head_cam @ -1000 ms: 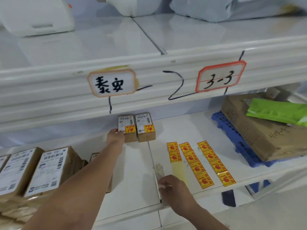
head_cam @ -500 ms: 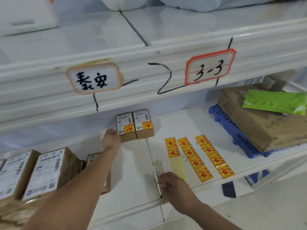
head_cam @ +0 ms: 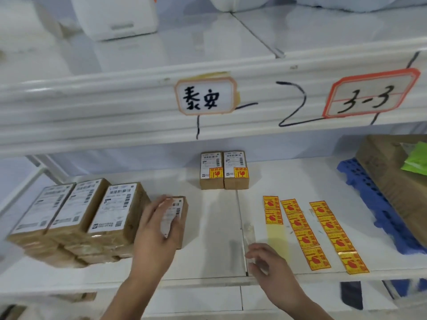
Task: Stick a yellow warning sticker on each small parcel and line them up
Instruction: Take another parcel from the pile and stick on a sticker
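The left hand (head_cam: 157,229) lies over a small parcel (head_cam: 179,212) at the near side of the shelf (head_cam: 212,241), just beside the pile of parcels (head_cam: 111,211). Its fingers are curled over the label and grip it, though this part is blurred. The right hand (head_cam: 270,266) hangs near the shelf edge with loosely bent fingers and seems to hold nothing. The yellow stickers (head_cam: 298,225) lie in strips to its right. One risk is that the parcel, held only from the top, slips or knocks against the pile and shifts it. Another is that a sticker curls and sticks to the fingers, or lands over the barcode. The two finished parcels (head_cam: 212,172) stand side by side at the back, and a careless push there can break the line.
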